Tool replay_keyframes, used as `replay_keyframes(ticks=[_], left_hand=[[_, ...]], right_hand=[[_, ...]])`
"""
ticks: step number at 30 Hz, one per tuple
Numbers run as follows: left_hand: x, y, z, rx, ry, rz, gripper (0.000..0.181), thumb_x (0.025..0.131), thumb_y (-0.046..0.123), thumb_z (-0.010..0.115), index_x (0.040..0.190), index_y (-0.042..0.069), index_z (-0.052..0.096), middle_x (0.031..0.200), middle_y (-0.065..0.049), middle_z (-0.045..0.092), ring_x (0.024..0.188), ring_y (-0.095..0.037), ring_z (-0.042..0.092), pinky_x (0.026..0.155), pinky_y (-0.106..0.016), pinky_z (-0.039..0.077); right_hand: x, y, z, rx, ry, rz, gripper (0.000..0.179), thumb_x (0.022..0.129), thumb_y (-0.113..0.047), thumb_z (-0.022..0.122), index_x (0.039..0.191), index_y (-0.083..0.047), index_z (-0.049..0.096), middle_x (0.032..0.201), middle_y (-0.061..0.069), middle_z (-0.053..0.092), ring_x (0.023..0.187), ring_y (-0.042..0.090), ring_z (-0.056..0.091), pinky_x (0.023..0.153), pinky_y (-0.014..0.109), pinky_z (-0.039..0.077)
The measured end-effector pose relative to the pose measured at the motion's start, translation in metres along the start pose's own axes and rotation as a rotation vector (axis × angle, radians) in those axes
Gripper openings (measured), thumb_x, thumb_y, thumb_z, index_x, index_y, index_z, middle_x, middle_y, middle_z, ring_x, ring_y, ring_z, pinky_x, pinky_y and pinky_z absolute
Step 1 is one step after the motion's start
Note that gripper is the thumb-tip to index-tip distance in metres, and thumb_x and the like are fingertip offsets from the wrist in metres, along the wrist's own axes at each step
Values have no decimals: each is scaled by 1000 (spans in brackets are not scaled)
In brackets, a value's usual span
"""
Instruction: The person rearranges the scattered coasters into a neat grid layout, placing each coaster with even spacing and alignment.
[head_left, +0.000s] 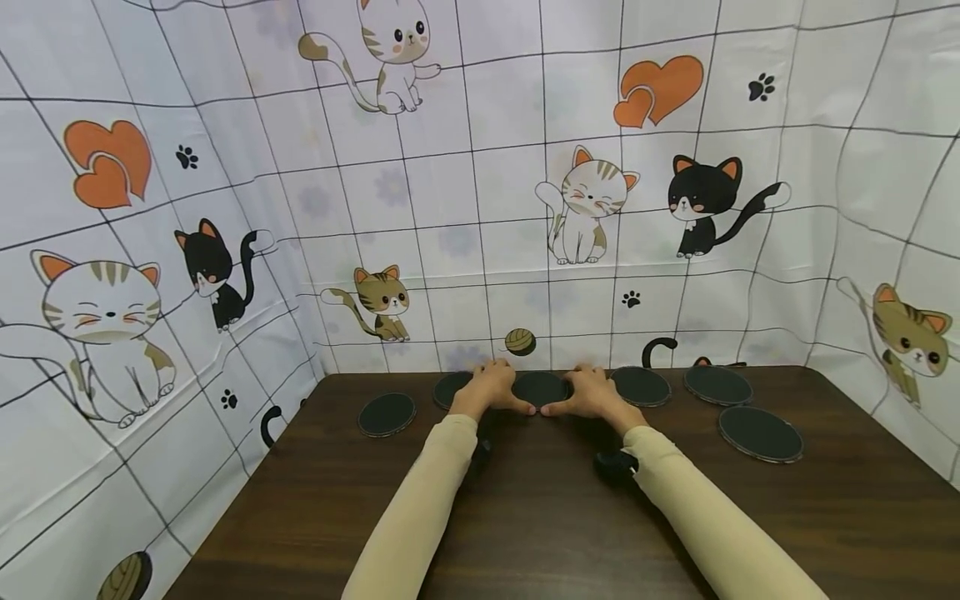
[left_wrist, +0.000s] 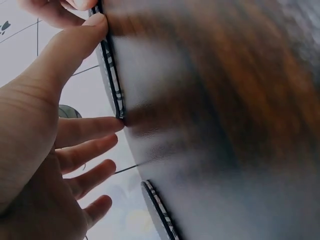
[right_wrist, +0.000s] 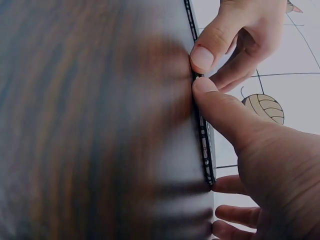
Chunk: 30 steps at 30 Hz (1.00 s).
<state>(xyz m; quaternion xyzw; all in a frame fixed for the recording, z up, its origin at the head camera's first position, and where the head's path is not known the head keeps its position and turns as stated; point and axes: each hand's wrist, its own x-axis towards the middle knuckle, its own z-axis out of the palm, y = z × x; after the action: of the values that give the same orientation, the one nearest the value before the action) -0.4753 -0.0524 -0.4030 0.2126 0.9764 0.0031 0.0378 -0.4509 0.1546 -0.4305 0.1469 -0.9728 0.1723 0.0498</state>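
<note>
Near the table's far edge lies a round dark disc [head_left: 540,390] with a thin pale-and-black patterned rim [left_wrist: 114,75]. My left hand [head_left: 491,390] holds its left side, thumb at the near rim and index finger against the side; the other fingers are spread apart. Opposite, my right hand [head_left: 592,393] holds the right side in the same way. The two thumbs are close together at the near rim in the right wrist view. Just left of my left hand, another dark disc [head_left: 450,388] is partly covered by it. A further disc [head_left: 641,387] lies beside my right hand.
One dark disc [head_left: 387,415] lies at the left, and two more, one farther back [head_left: 717,385] and one nearer [head_left: 761,433], at the right. All are on the brown wooden table [head_left: 540,517]. A white cat-print curtain [head_left: 480,192] hangs behind and at both sides.
</note>
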Motion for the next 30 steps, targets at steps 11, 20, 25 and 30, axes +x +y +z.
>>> replay_keyframes(ticks=[11, 20, 25, 30], left_hand=[[-2, 0, 1, -19, -22, 64, 75, 67, 74, 60, 108, 12, 62, 113, -7, 50, 103, -26, 49, 91, -50, 35], [-12, -7, -11, -212, 59, 114, 83, 67, 71, 64, 121, 8, 56, 105, -2, 49, 92, -19, 51, 81, -42, 44], [-18, -8, -23, -275, 111, 145, 88, 65, 75, 61, 122, 9, 52, 110, -3, 47, 89, -18, 50, 77, -38, 44], [-25, -3, -40, -291, 151, 173, 85, 68, 74, 59, 121, 8, 49, 116, -10, 45, 88, -18, 49, 76, -34, 45]], right_hand=[[-4, 3, -2, 40, 19, -5, 92, 59, -71, 70, 117, 0, 59, 126, 19, 44, 108, 40, 44, 83, 59, 37], [-7, 9, -12, 258, 37, -45, 90, 62, -63, 74, 117, 6, 56, 123, 17, 46, 104, 31, 51, 84, 47, 43], [-12, 9, -26, 316, 82, -73, 94, 64, -64, 72, 127, 1, 48, 126, 14, 44, 108, 30, 51, 84, 48, 43], [-20, 4, -48, 316, 146, -103, 93, 64, -67, 70, 130, -7, 44, 124, 9, 47, 109, 27, 50, 81, 47, 44]])
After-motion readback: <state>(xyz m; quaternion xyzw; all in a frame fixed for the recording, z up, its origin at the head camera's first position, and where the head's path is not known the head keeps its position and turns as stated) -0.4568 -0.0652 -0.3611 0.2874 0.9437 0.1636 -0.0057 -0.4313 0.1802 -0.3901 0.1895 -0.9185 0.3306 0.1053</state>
